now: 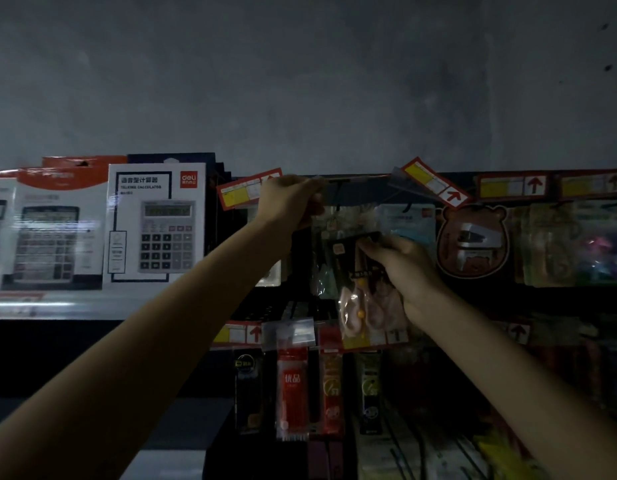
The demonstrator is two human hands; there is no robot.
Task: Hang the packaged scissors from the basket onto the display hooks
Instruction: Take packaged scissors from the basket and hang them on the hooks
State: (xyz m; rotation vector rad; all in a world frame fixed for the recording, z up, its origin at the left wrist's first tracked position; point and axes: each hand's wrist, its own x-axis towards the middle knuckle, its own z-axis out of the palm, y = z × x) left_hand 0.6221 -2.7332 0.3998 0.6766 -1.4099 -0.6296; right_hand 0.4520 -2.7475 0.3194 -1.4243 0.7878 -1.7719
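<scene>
A packaged pair of scissors [359, 289] with pink handles and a dark card top hangs in front of the display, pinched near its top by my right hand [402, 268]. Higher up and to the left, my left hand [289, 202] grips the front end of a display hook [338, 181] at the top rail, by a clear tag holder. Behind the package hang more packs of scissors [326, 271], partly hidden. The basket is out of view.
Boxed calculators [154, 223] stand on the shelf at left. Red and yellow price tags [435, 183] stick out along the top rail. A bear-shaped stapler pack [473, 240] hangs at right, and pen refill packs [293, 379] hang on the row below.
</scene>
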